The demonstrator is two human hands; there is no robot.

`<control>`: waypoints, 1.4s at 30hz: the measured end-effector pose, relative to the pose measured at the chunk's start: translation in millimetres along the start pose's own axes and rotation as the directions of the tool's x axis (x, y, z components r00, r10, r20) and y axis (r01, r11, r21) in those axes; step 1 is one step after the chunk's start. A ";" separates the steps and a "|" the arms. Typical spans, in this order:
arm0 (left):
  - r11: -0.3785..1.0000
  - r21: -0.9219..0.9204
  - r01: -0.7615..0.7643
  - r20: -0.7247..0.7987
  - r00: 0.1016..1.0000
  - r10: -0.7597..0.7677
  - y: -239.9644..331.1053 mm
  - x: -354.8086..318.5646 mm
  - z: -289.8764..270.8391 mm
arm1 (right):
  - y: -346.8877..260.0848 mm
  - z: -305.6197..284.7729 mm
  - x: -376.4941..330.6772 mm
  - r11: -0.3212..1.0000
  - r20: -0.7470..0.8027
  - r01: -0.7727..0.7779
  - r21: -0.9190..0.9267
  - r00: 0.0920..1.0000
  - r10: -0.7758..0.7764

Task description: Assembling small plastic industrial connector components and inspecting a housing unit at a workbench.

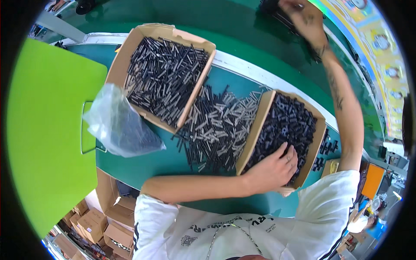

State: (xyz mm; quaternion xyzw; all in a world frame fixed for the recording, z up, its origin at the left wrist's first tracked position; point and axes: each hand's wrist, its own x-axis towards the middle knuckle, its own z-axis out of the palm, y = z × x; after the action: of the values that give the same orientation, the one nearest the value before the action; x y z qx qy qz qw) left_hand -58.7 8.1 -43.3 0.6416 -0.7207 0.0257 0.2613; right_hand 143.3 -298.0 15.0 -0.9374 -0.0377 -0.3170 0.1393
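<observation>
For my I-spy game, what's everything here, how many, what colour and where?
left box: 1, brown, upper left
thin rods: many, dark, in left box
right box: 1, brown, right of centre
small parts: many, black, in right box
loose pieces: many, black and silver, between boxes
plastic bag: 1, clear, beside left box
dark things: count unclear, black, top right
workbench: 1, green, beneath boxes
lime panel: 1, green, far left
cartons: several, brown, lower left
picture panel: 1, multicoloured, upper right
other person: 1, white top, lower right
shirt: 1, white, bottom middle
left hand: 1, bare, in right box
right hand: 1, bare, by dark things
</observation>
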 end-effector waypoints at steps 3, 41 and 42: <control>1.000 -0.005 0.014 -0.181 0.983 -0.014 -2.7 -4.3 -1.7 | -121.8 -5.3 -37.6 0.964 0.378 0.029 0.264 0.917 -0.131; 0.783 0.092 0.615 -0.213 0.780 -0.588 -121.3 -57.9 -76.6 | -175.3 22.8 -88.2 0.930 0.586 -0.108 0.353 0.800 -0.130; 0.790 0.057 0.610 -0.222 0.779 -0.586 -122.7 -56.7 -74.0 | -174.4 16.3 -87.7 0.943 0.576 -0.109 0.313 0.812 -0.097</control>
State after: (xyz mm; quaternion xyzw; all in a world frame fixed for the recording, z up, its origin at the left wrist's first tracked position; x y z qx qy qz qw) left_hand 84.1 65.8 -39.3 0.8467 -0.4476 0.0486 0.2836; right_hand 55.2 -124.6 -9.1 -0.9521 -0.1282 -0.0028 0.2775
